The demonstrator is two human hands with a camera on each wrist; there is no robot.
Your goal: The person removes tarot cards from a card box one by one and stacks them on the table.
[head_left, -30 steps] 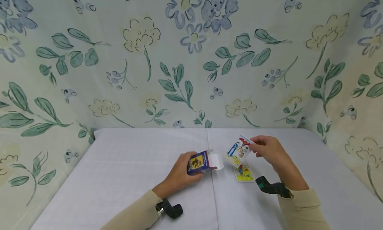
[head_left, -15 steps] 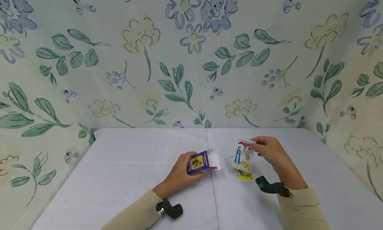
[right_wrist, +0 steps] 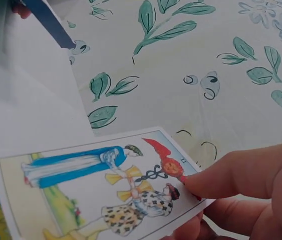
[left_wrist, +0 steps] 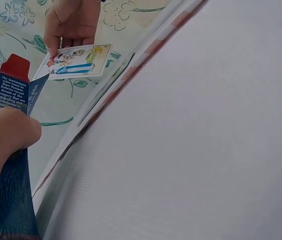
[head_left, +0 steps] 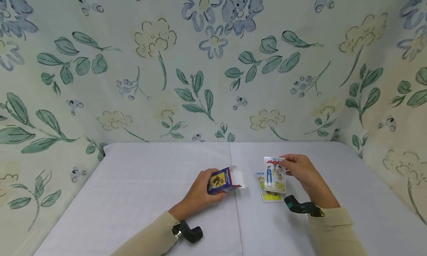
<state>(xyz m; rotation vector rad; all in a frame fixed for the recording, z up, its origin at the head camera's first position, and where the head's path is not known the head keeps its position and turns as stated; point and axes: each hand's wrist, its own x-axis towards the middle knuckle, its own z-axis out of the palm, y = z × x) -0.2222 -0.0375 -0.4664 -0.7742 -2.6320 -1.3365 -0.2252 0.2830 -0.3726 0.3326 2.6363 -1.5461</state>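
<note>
My left hand (head_left: 199, 191) grips a small blue card box (head_left: 219, 180) with a yellow picture on its front. The box's white end flap (head_left: 237, 177) hangs open toward the right. Between thumb and fingers my right hand (head_left: 298, 169) pinches a tarot card (head_left: 275, 176) at its top corner. Two figures and a red winged lion head are drawn on the card, as the right wrist view shows. Partly covered by it, another picture card (head_left: 271, 196) lies on the table. In the left wrist view the thumb (left_wrist: 15, 131) presses on the box's lettered side.
A white cloth covers the table (head_left: 150, 174), with a seam running front to back near the middle. Behind it hangs a flowered curtain (head_left: 207, 89). Each wrist bears a black camera mount, the left one (head_left: 188, 232) and the right one (head_left: 301, 207).
My right hand has turned the held card from a slant to nearly upright and brought it slightly right and down, over the lying card. My left hand and the box have hardly moved.
</note>
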